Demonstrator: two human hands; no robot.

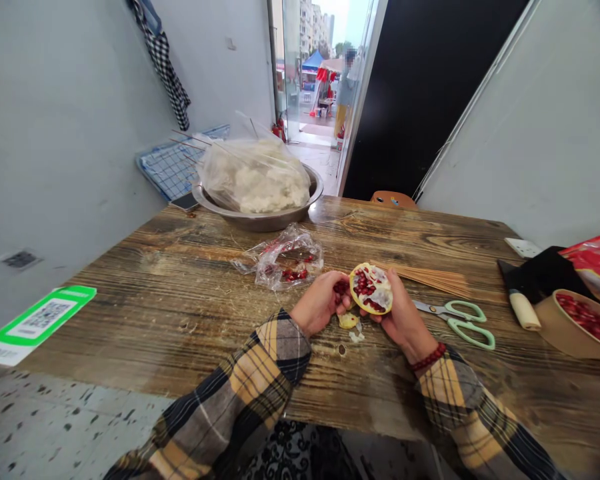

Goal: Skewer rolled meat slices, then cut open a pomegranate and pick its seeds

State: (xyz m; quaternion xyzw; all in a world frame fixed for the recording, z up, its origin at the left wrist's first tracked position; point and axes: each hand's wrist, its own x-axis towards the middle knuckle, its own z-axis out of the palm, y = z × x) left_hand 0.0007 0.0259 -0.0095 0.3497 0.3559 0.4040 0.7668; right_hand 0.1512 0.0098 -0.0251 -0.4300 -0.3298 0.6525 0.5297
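Observation:
An opened pomegranate sits in my right hand, its cut face with red seeds and pale membrane turned up toward me. My left hand is curled close beside the fruit's left edge, with red pomegranate seeds showing among its fingers. Beneath the hands, a piece of yellow peel and bits of white membrane lie on the wooden table. Just beyond my left hand is a crumpled clear plastic bag with some red seeds in it.
Green-handled scissors and thin wooden sticks lie to the right. Farther right stands a paper bowl of red seeds, beside a wooden-handled tool. A metal basin with a bagged white mass occupies the far left.

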